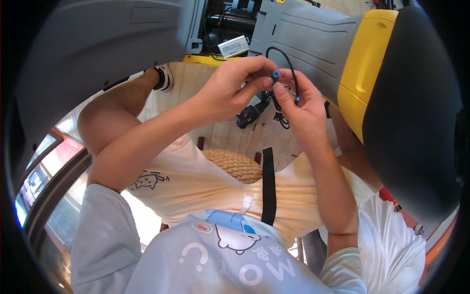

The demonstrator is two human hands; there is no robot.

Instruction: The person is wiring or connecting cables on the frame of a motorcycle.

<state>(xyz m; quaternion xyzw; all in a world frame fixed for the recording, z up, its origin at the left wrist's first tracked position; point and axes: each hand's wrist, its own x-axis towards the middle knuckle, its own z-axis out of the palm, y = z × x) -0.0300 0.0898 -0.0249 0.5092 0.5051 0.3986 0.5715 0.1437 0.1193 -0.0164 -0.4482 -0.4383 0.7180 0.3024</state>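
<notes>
Near the top middle, my left hand is closed in a pinch on a black cable connector with a blue end. My right hand is closed on the same cable just below that end, its thumb on the connector. The black cable arches over the right hand's fingers to a second small blue tip. Below my hands, a black device and coiled cord show; whether they hang or lie on the floor I cannot tell.
An open compartment in a grey body holds wiring and a silver box. A grey panel is at left, a yellow-and-black padded piece at right. A tiled floor and a woven stool show between my legs.
</notes>
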